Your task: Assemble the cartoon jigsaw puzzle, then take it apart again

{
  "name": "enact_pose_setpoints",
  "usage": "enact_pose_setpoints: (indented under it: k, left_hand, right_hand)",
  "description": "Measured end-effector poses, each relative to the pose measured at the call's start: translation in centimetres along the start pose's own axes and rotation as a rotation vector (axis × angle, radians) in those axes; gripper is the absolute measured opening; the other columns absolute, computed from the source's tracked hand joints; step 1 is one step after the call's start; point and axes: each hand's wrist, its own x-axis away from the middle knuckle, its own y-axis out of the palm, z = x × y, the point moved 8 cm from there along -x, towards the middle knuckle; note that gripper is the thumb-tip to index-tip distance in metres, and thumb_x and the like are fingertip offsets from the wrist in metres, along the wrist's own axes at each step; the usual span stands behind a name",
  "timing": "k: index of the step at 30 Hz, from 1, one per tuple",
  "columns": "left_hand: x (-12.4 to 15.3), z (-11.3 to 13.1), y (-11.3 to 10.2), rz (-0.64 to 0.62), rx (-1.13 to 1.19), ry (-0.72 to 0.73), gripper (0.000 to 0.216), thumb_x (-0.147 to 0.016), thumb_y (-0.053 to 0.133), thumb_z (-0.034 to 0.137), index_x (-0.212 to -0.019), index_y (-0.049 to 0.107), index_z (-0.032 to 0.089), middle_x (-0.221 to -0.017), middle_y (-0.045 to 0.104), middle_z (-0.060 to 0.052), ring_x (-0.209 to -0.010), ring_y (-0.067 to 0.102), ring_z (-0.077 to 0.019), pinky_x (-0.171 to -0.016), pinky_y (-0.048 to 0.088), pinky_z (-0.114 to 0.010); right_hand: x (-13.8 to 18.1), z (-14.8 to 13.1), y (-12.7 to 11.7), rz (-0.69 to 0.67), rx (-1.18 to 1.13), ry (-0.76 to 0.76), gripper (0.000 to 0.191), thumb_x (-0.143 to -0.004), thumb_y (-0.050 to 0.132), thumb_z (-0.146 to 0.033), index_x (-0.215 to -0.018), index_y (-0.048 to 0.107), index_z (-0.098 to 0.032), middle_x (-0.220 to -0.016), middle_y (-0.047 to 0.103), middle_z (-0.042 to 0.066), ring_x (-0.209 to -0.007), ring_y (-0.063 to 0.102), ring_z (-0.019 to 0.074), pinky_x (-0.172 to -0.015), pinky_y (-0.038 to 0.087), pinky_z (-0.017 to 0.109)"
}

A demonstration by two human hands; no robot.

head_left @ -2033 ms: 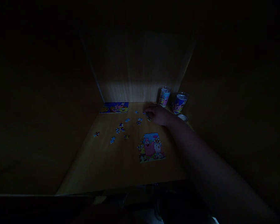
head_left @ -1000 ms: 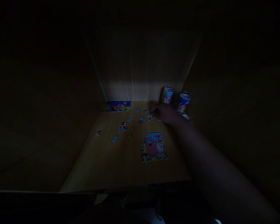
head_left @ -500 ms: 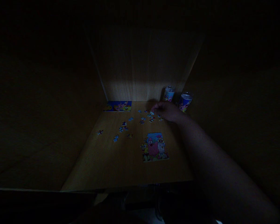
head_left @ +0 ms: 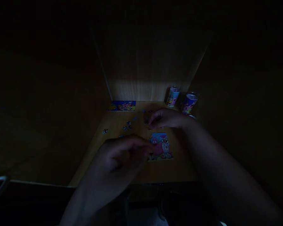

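A partly joined jigsaw puzzle point(head_left: 159, 147) with a pink starfish figure lies on the wooden table. My left hand point(head_left: 124, 160) is in front of its left side, thumb and fingertips pinched together; whatever is between them is too dark to see. Just behind the puzzle, my right hand point(head_left: 165, 118) is closed in a pinch, with a small puzzle piece point(head_left: 149, 128) at the fingertips. Loose puzzle pieces point(head_left: 127, 128) are scattered to the left and behind, and one more piece point(head_left: 105, 131) lies farther left.
Two clear-lidded picture tubs, one light blue point(head_left: 172, 96) and one dark blue point(head_left: 190, 103), stand at the back right. A blue picture card point(head_left: 124, 106) lies at the back left. Wooden panels point(head_left: 151, 69) enclose the table, and the scene is very dark.
My left hand has come into view over the puzzle's left side. My right hand has drawn nearer from the back pieces, down toward the puzzle. The view has shifted slightly.
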Motion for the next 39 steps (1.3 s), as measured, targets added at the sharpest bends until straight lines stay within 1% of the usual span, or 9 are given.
enact_pose_setpoints:
  k: [3, 6, 9, 11, 18, 22, 28, 33, 39]
  left_hand:
    - [-2.9, -1.1, 0.3, 0.01, -0.104, -0.014, 0.021, -0.104, 0.062, 0.033, -0.098, 0.082, 0.03, -0.089, 0.084, 0.002, -0.076, 0.078, -0.0199, -0.066, 0.055, -0.031]
    - [-4.1, -2.7, 0.5, 0.074, -0.268, -0.02, 0.023, -0.106, 0.06, 0.032, -0.101, 0.082, 0.027, -0.098, 0.086, -0.001, -0.086, 0.08, -0.024, -0.077, 0.056, -0.035]
    - [-4.4, -3.4, 1.3, 0.072, -0.338, 0.01, 0.021, -0.107, 0.061, 0.029, -0.104, 0.082, 0.026, -0.104, 0.086, -0.004, -0.093, 0.08, -0.0258, -0.084, 0.057, -0.037]
    - [-4.5, -3.5, 1.8, 0.066, -0.387, 0.036, 0.018, -0.106, 0.064, 0.025, -0.103, 0.082, 0.025, -0.104, 0.085, -0.005, -0.094, 0.079, -0.0264, -0.086, 0.057, -0.037]
    - [-4.8, -3.0, 2.9, 0.058, -0.431, 0.109, 0.015, -0.104, 0.068, 0.018, -0.098, 0.081, 0.024, -0.101, 0.084, -0.005, -0.095, 0.078, -0.0264, -0.086, 0.057, -0.037]
    - [-4.8, -3.1, 2.8, 0.076, -0.45, 0.118, 0.015, -0.104, 0.068, 0.02, -0.098, 0.081, 0.023, -0.1, 0.083, -0.006, -0.095, 0.077, -0.0273, -0.085, 0.057, -0.038]
    - [-4.8, -3.4, 2.8, 0.08, -0.423, 0.145, 0.014, -0.104, 0.069, 0.018, -0.099, 0.081, 0.024, -0.101, 0.083, -0.005, -0.094, 0.078, -0.0267, -0.086, 0.058, -0.038]
    - [-4.8, -3.5, 2.9, 0.081, -0.412, 0.156, 0.014, -0.105, 0.068, 0.019, -0.103, 0.081, 0.024, -0.104, 0.084, -0.005, -0.097, 0.079, -0.0277, -0.09, 0.059, -0.04]
    - [-4.6, -3.1, 2.5, 0.124, -0.372, 0.147, 0.008, -0.105, 0.073, 0.022, -0.108, 0.08, 0.023, -0.104, 0.083, -0.005, -0.1, 0.078, -0.0286, -0.09, 0.059, -0.041]
  right_hand:
    - [-0.3, 0.1, 0.1, 0.014, 0.059, -0.006, 0.016, -0.086, 0.087, -0.032, -0.1, 0.084, -0.023, -0.093, 0.084, -0.001, -0.078, 0.073, 0.0158, -0.072, 0.055, 0.027]
    - [-0.5, 0.2, -0.4, 0.078, 0.108, -0.023, 0.009, -0.089, 0.085, -0.026, -0.097, 0.084, -0.023, -0.097, 0.086, 0.0, -0.087, 0.077, 0.0175, -0.083, 0.058, 0.03]
    - [-0.5, 0.0, -0.6, 0.109, 0.134, -0.042, 0.008, -0.089, 0.086, -0.028, -0.096, 0.084, -0.024, -0.1, 0.086, 0.0, -0.096, 0.078, 0.0194, -0.089, 0.058, 0.031]
    - [-0.6, -0.3, -0.3, 0.107, 0.156, -0.044, 0.012, -0.087, 0.089, -0.031, -0.096, 0.085, -0.024, -0.099, 0.086, 0.0, -0.096, 0.078, 0.0202, -0.086, 0.057, 0.031]
    - [-1.2, -1.8, 2.3, -0.024, 0.288, -0.126, 0.019, -0.082, 0.093, -0.033, -0.094, 0.085, -0.021, -0.094, 0.085, 0.001, -0.088, 0.078, 0.0197, -0.078, 0.055, 0.029]
    - [-1.0, -1.6, 2.0, 0.006, 0.303, -0.105, 0.012, -0.085, 0.086, -0.027, -0.096, 0.085, -0.021, -0.094, 0.085, 0.001, -0.088, 0.078, 0.0198, -0.078, 0.055, 0.029]
    - [-0.9, -1.5, 0.8, 0.096, 0.302, -0.089, 0.014, -0.089, 0.078, -0.024, -0.101, 0.085, -0.021, -0.103, 0.086, 0.003, -0.095, 0.078, 0.0218, -0.085, 0.056, 0.032]
    - [-0.8, -2.2, 1.0, 0.042, 0.081, -0.134, 0.017, -0.091, 0.078, -0.028, -0.105, 0.084, -0.021, -0.106, 0.086, 0.002, -0.095, 0.076, 0.019, -0.089, 0.057, 0.032]
    - [-0.4, -2.1, 1.7, -0.053, -0.165, -0.063, 0.03, -0.081, 0.089, -0.04, -0.104, 0.082, -0.021, -0.084, 0.077, -0.003, -0.067, 0.064, 0.0128, -0.065, 0.05, 0.027]
